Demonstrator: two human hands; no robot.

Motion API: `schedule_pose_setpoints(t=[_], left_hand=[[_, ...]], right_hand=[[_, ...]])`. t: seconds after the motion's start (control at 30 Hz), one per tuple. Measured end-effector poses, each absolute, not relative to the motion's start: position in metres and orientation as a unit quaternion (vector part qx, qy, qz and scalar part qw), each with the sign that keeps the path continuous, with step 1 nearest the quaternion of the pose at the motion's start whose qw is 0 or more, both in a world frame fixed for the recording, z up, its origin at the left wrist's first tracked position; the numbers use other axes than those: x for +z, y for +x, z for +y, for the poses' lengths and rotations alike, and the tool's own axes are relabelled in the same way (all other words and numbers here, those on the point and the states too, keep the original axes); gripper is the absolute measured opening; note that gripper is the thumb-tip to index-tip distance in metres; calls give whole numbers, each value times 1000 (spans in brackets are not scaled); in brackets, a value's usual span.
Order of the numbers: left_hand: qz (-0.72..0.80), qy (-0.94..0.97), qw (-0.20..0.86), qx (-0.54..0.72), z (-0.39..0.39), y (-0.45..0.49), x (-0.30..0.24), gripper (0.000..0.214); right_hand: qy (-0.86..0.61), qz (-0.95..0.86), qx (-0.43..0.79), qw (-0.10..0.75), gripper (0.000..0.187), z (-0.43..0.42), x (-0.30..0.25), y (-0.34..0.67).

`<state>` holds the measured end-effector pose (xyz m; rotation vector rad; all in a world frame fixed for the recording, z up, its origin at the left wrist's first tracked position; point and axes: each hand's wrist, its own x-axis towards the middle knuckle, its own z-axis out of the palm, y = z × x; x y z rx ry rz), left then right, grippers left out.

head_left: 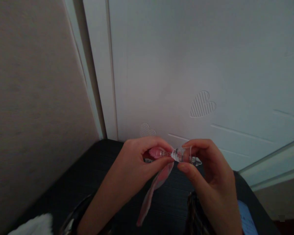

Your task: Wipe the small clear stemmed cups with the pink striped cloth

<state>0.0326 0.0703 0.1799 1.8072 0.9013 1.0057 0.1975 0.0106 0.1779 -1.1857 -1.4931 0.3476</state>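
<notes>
- A white fluffy patch [36, 225] is seen nearest, far below and to the left of the grip; its nature cannot be told.
- A dark, braided-looking strap [193, 209] and a pale blue patch [245, 215] are seen below the right wrist.
- A thin, soft pink strip [154, 186] hangs limp from the grip, down over the dark surface.
- A small, glossy pink piece [156, 152] is pinched narrowly by the left hand [134, 163], between thumb and curled fingers.
- A transparent, faceted clear piece [180, 154] is held closed between thumb and forefinger of the right hand [205, 166]; it meets the pink piece end to end between the two hands.
- A black, finely ribbed surface [93, 176] lies under the grip.
- A smooth white door [186, 65] stands behind the grip, with an embossed striped heart [202, 104] above it.
- A beige, woven-looking wall [34, 114] is seen far to the left.
</notes>
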Motion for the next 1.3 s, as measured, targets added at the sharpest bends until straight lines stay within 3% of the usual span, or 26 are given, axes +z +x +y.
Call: schedule_pose_setpoints(t=[0.37,0.57,0.87,1.0,1.13,1.3], left_hand=[[239,634,556,482,73,31,179,15],[238,590,566,525,76,31,177,17],[253,621,582,461,78,33,176,7],[288,645,575,413,79,33,173,7],[293,646,558,431,79,34,174,10],[288,620,568,458,79,35,177,9]], right_hand=[[-541,-675,175,471,40,16,170,205],[-554,-674,198,448,7,14,176,210],[-556,-627,263,479,4,18,173,210],[-581,-621,282,443,10,20,172,210],[-602,-623,259,427,11,19,177,209],[-575,-614,263,473,5,19,176,208]])
